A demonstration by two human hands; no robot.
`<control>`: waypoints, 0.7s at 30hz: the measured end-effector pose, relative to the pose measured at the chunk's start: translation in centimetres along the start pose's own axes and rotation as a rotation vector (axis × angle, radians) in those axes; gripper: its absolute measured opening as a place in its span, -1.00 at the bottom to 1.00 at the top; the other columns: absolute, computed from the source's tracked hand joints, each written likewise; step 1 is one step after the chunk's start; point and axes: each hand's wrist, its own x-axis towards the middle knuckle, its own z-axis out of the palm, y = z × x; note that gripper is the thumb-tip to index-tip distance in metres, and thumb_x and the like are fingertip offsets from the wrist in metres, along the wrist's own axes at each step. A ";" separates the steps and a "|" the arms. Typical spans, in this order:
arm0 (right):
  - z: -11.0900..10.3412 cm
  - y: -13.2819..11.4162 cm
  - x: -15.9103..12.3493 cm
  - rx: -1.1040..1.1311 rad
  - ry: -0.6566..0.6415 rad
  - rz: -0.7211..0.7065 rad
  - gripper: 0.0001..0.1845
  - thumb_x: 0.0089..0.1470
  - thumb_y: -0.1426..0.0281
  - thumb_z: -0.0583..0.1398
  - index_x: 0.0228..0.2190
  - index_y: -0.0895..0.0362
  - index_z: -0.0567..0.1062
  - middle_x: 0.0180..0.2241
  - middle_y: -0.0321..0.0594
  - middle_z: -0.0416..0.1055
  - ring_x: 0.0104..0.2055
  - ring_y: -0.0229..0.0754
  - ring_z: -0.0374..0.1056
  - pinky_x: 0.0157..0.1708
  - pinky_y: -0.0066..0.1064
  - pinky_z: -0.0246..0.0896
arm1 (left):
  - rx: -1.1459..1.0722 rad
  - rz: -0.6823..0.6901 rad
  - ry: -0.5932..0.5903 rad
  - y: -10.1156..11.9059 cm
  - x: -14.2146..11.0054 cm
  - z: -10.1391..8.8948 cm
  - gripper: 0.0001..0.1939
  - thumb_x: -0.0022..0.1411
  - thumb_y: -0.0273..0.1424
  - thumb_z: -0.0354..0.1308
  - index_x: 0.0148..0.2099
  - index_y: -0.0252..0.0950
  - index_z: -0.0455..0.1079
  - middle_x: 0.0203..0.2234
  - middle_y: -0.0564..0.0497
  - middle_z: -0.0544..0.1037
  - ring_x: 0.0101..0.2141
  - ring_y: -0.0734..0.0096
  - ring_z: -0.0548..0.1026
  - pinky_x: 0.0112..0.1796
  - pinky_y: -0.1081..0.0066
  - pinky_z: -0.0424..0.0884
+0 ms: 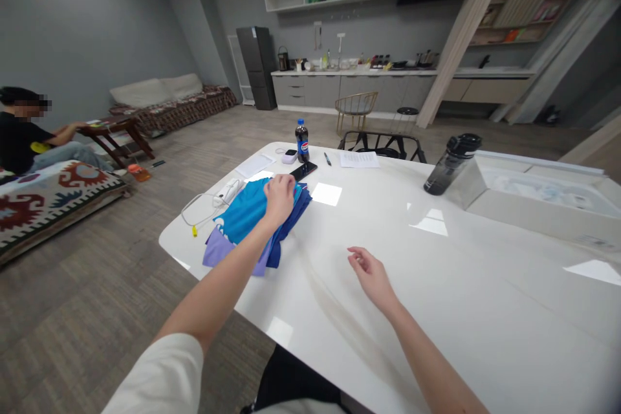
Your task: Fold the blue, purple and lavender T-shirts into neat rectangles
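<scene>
On the white table (pixel 334 301) lies a pile of folded clothes. A bright blue garment (pixel 245 210) is on top, a dark blue one (pixel 286 229) shows at the right side, and a light purple one (pixel 219 250) sticks out at the near edge. My left hand (pixel 280 199) is at the far right part of the pile, its fingers bent down onto the bright blue garment; the fingertips are partly hidden. To the right of the pile, my right hand (pixel 371 275) hovers over the table with loosely curved fingers and nothing in it.
Behind the pile stand a cola bottle (pixel 302 142), a black phone (pixel 303 172), a pen (pixel 327 159) and papers (pixel 359 160). A white power strip (pixel 228 192) with a cable lies left. A dark tumbler (pixel 451 165) and an open white box (pixel 543 200) are right. A person (pixel 29 132) sits far left.
</scene>
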 end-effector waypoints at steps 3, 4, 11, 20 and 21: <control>-4.7 0.2 -0.1 0.043 0.195 0.038 -0.47 0.21 -0.06 0.15 -0.06 0.10 0.51 -0.33 -0.19 0.47 -0.38 -0.16 0.37 -0.35 -0.33 0.35 | -0.193 0.196 -0.169 6.9 -3.6 2.1 -0.75 0.48 -0.35 -0.08 -0.04 -0.13 0.44 0.00 -0.04 0.51 0.13 0.21 0.37 0.31 0.07 -0.06; -6.7 0.4 -0.3 0.057 0.272 0.051 -0.47 0.19 -0.06 0.17 -0.06 0.10 0.51 -0.32 -0.18 0.48 -0.36 -0.16 0.38 -0.33 -0.33 0.37 | -0.270 0.262 -0.252 9.1 -5.4 3.0 -0.75 0.48 -0.35 -0.08 -0.05 -0.11 0.45 0.00 -0.02 0.52 0.14 0.23 0.36 0.33 0.05 -0.13; -19.0 4.7 -5.8 -0.044 0.606 0.230 -0.48 0.09 -0.05 0.22 -0.12 0.11 0.54 -0.29 -0.13 0.52 -0.35 -0.12 0.42 -0.30 -0.29 0.38 | -0.714 0.703 -1.136 19.3 -20.6 6.3 -0.82 0.41 -0.30 0.10 -0.18 -0.04 0.55 0.01 0.04 0.58 0.15 0.28 0.45 0.36 0.04 -0.12; -17.0 7.5 -13.3 -0.428 0.164 0.101 -0.64 0.24 0.13 0.15 -0.10 0.06 0.58 -0.13 -0.10 0.54 -0.06 0.02 0.43 0.05 -0.12 0.31 | -0.341 0.217 -0.682 17.1 -21.3 13.9 -0.47 0.40 -0.06 0.02 0.31 -0.12 0.33 0.36 -0.19 0.25 0.41 -0.05 0.03 0.36 -0.13 -0.29; -16.3 7.1 -13.5 -0.459 0.137 0.083 -0.66 0.26 0.17 0.13 -0.08 0.06 0.57 -0.12 -0.10 0.53 -0.02 0.03 0.42 0.07 -0.12 0.29 | -0.270 0.177 -0.678 16.9 -20.4 15.5 -0.39 0.38 -0.04 0.03 0.37 -0.15 0.26 0.41 -0.20 0.17 0.43 -0.09 -0.04 0.36 -0.14 -0.30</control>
